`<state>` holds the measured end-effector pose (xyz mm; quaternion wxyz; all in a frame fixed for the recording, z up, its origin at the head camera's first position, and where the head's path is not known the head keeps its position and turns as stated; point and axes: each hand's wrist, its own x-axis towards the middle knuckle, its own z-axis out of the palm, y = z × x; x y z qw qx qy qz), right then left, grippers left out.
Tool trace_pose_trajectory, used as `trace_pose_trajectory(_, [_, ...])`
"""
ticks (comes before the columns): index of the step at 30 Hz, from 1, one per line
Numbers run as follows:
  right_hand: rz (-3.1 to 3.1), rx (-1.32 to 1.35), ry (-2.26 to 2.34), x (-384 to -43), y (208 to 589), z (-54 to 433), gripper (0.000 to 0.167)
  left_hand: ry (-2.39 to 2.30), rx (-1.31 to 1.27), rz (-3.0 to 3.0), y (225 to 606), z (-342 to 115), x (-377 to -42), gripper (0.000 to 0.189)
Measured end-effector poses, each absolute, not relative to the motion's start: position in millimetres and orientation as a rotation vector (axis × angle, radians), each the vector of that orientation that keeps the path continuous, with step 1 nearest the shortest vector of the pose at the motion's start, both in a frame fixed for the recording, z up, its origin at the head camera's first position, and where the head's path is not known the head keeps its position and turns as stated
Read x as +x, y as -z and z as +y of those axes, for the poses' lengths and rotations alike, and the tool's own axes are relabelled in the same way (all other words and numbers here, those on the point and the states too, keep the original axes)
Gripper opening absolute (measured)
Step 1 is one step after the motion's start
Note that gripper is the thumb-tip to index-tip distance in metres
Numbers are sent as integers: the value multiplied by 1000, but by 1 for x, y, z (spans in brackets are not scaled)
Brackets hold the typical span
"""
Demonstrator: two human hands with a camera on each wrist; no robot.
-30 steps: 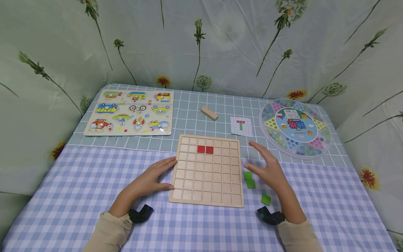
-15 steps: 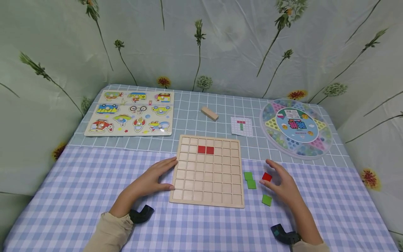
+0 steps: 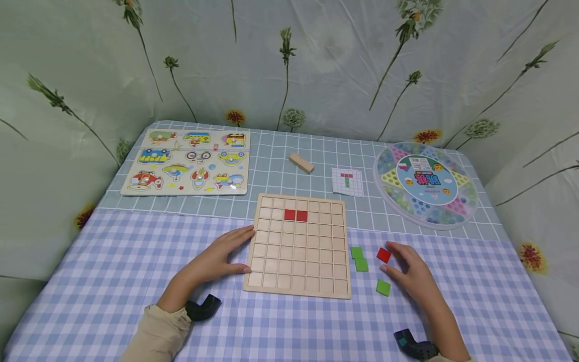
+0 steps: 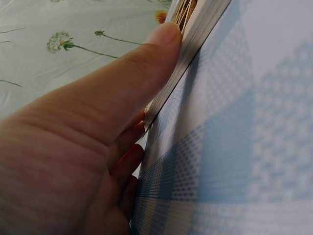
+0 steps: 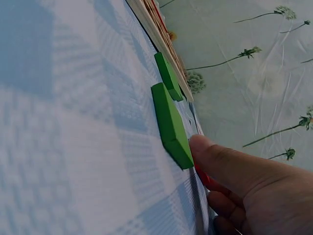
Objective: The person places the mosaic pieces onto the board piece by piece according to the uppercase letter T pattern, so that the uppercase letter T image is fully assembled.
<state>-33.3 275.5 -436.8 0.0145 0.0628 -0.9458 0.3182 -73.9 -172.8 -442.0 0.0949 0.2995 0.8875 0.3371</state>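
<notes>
A square wooden grid board (image 3: 299,253) lies in the middle of the cloth, with two red tiles (image 3: 296,215) side by side in its second row. My left hand (image 3: 216,257) rests against the board's left edge, fingers extended and thumb on the rim, as the left wrist view also shows. To the right of the board, my right hand (image 3: 410,270) is beside a loose red tile (image 3: 383,255), thumb and index finger spread apart around its right side. Nearby lie green tiles: two touching ones (image 3: 360,263) by the board and a single one (image 3: 383,287) nearer the front.
At the back left is a vehicle peg puzzle (image 3: 185,163). A small wooden block (image 3: 301,163) and a pattern card (image 3: 347,182) showing a red and green T lie behind the board. A round marble game case (image 3: 425,183) sits at the back right.
My right hand has moved right and toward the front from beside the board to the loose red tile, which it hid at first. My left hand has stayed at the board.
</notes>
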Motion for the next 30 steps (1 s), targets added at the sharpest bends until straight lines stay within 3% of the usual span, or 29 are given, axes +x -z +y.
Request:
trace_pose_trajectory(11, [-2935,203,-942,-36,439,273,34,-1007,898,2629,443,-174,-73,82])
trace_pose_trajectory(19, [-2895,189,-1013,-43,426,264,35,-990,872,2630,443,-173,-74,82])
trace_pose_trajectory(30, [-2559,464,-1206,-80,405,220,36,-998,887,2631,442,-173,-73,83])
